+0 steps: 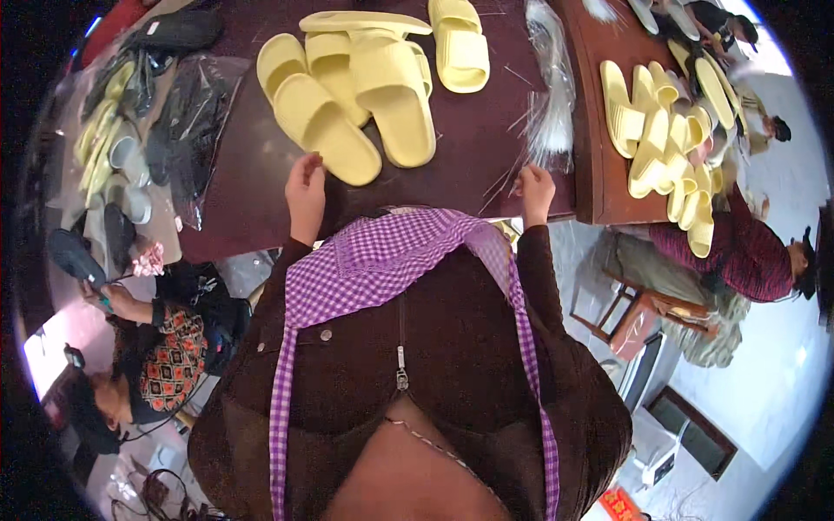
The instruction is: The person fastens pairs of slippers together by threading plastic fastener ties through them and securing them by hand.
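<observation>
My left hand is closed at the table's near edge, fingers curled together beside the end of a yellow slide slipper; I cannot tell whether it touches it. My right hand is pinched closed, close to a bundle of thin clear plastic strands. Whatever either hand holds, if anything, is too small to make out. Loose strands lie left of the right hand. Another yellow slipper leans in the same pile, with one on its side across the top. Farther right lies a separate yellow pair.
The dark red table spreads before me. On the left are bagged dark slippers, and a co-worker holds a black slipper. More yellow slippers cover a brown table at right, near a seated person and a wooden chair.
</observation>
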### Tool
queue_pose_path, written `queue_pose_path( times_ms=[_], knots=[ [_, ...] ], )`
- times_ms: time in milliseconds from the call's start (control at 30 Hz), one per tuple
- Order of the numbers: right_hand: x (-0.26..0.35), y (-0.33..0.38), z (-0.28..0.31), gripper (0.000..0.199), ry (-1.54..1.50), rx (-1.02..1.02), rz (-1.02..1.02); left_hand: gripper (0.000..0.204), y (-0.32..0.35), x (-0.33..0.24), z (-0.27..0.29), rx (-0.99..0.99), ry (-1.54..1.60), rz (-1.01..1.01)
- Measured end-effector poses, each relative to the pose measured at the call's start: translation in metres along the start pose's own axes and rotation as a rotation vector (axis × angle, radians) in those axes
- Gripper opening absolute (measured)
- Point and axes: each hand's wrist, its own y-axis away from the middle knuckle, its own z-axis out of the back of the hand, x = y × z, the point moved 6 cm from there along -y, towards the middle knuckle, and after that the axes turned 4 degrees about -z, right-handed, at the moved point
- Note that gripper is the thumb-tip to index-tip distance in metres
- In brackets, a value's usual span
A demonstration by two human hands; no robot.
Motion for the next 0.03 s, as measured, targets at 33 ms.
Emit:
queue_pose_path(
  times_ms=[33],
  knots=[
    [0.0017, -0.008, 0.0006, 0.033, 0.004, 0.006, -0.004, 0.028, -0.0004, 0.0038, -0.0072, 0.032, -0.001, 0.022]
  ],
)
